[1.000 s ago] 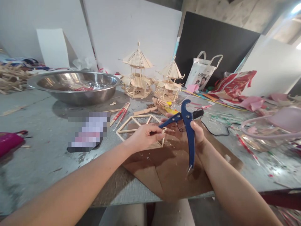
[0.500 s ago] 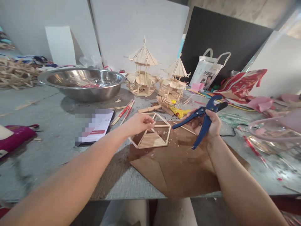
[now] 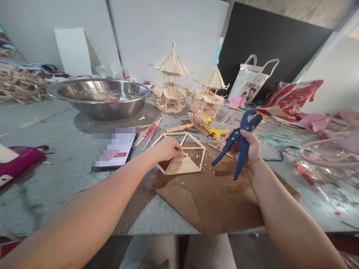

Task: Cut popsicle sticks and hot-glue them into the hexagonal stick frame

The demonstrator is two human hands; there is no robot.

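Note:
A hexagonal frame of thin wooden sticks (image 3: 202, 158) lies on a brown paper sheet (image 3: 221, 203). Parallel sticks fill its front wedge, forming a slatted panel (image 3: 181, 167). Over the frame, my left hand (image 3: 168, 148) has its fingertips pinched on a short wooden stick at the panel's narrow top end; most of the stick is hidden. My right hand (image 3: 251, 145) grips a blue pipe cutter (image 3: 241, 151), its handles spread and its jaw pointing up and away, above the paper's right side. A loose stick (image 3: 220, 150) lies behind the cutter.
Two stick-built pagodas (image 3: 171, 74) stand at the back beside a steel basin (image 3: 98, 101). A phone (image 3: 114, 149) and red-wrapped chopsticks (image 3: 148, 131) are left of the frame. A yellow glue gun (image 3: 214, 131) lies behind it. A purple tool (image 3: 19, 164) sits far left; plastic wrappers (image 3: 316, 157) litter the right.
My left hand has lowered slightly toward the slatted panel, its fingers closing tighter. The pipe cutter in my right hand has tilted a little more upright.

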